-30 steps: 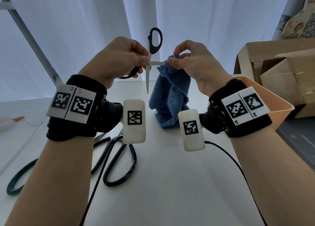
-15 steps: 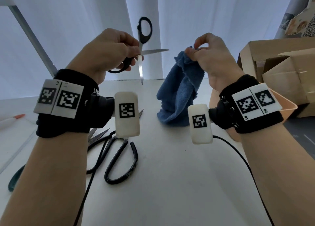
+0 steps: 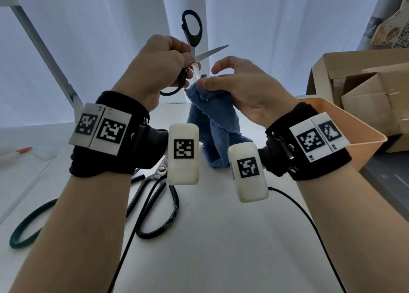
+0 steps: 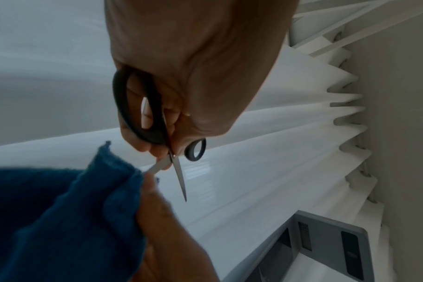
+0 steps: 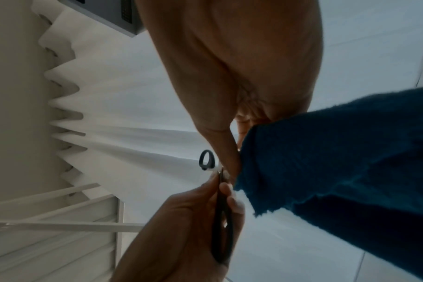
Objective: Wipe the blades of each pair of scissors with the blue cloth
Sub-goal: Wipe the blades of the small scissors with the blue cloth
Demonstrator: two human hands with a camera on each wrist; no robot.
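Observation:
My left hand (image 3: 163, 69) grips a pair of black-handled scissors (image 3: 192, 33) by the lower handle loop, held up in the air with the blades spread wide. One blade (image 3: 212, 52) points up to the right and is bare. The other blade (image 3: 196, 71) points down into the blue cloth (image 3: 212, 124). My right hand (image 3: 234, 87) pinches the cloth's top fold around that lower blade, and the cloth hangs down to the table. In the left wrist view the cloth (image 4: 68, 219) covers that blade's tip beside the scissors (image 4: 143, 106).
Large black scissors (image 3: 159, 200) lie on the white table (image 3: 221, 248) under my left wrist, beside a dark green handle loop (image 3: 26, 230). An orange bin (image 3: 345, 124) and cardboard boxes (image 3: 363, 89) stand at the right. A red-tipped pen (image 3: 15, 153) lies far left.
The right hand, which had drawn the cloth away to the right, has come back and now pinches it round the downward blade. The scissors tilted, the bare blade now pointing up-right.

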